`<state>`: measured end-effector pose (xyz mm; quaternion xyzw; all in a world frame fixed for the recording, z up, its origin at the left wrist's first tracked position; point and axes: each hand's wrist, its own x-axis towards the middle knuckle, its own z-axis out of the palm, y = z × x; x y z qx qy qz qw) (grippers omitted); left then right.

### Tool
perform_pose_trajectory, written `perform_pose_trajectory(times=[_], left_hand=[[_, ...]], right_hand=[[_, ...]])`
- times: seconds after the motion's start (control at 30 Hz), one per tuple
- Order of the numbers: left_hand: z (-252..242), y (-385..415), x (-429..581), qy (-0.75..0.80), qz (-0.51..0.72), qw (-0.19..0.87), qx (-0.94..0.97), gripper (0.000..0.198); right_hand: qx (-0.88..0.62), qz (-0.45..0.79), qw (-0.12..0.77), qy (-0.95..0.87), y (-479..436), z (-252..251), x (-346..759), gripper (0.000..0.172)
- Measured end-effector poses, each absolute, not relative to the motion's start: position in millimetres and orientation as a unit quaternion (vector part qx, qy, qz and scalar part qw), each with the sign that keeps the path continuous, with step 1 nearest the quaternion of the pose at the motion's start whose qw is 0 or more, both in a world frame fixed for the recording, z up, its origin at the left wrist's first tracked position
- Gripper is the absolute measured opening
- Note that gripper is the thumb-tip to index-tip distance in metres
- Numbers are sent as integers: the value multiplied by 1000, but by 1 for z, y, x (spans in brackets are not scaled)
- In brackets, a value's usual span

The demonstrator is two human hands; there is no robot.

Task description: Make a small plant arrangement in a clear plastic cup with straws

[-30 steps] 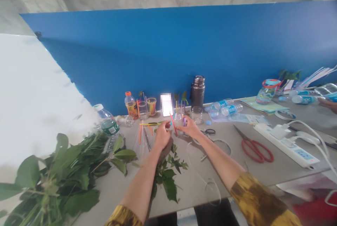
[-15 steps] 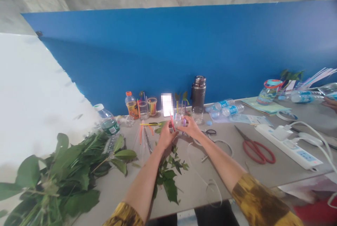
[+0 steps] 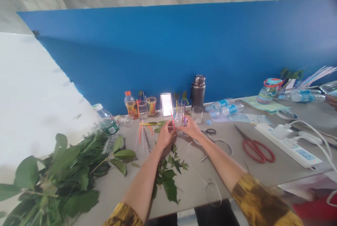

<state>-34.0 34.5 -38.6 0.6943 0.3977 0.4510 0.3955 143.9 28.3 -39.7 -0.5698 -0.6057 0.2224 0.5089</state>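
Observation:
My left hand (image 3: 165,135) pinches a thin red straw (image 3: 173,120), which stands nearly upright beside a small transparent cup (image 3: 179,118). My right hand (image 3: 191,128) is at the cup's right side, with its fingertips on a short purple straw (image 3: 185,121). Whether that hand also grips the cup, I cannot tell. Below my wrists lies a leafy green sprig (image 3: 168,180). Loose coloured straws (image 3: 140,134) and a yellow straw (image 3: 150,124) lie left of my hands on the grey table (image 3: 195,187).
A heap of leafy branches (image 3: 58,173) lies at the left. Bottles, cups and a steel flask (image 3: 198,92) line the blue wall (image 3: 168,50). Red-handled scissors (image 3: 258,150) and a power strip (image 3: 288,147) lie right. A co-worker's hand (image 3: 331,101) shows at the far right.
My left hand has moved right, closer to the cup and my right hand. The red straw now stands more upright. The view has shifted slightly.

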Motion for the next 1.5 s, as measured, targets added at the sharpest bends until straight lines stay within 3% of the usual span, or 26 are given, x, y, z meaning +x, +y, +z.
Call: perform_pose_trajectory(times=[0.4, 0.73, 0.93, 1.13, 1.5], left_hand=[[-38, 33, -31, 400, 450, 386, 699, 38], [-39, 31, -29, 404, 444, 346, 721, 36], [-38, 31, -27, 412, 430, 361, 718, 49], [-37, 34, -23, 387, 429, 430, 694, 57], [-35, 35, -21, 372, 442, 471, 667, 49]], right_hand=[[-567, 201, 523, -604, 32, -46, 145, 70], [-530, 305, 502, -611, 22, -31, 143, 47], [-527, 319, 508, -602, 19, -27, 142, 41], [-535, 311, 499, -607, 17, -25, 142, 40], [-529, 327, 495, -607, 20, -28, 144, 40]])
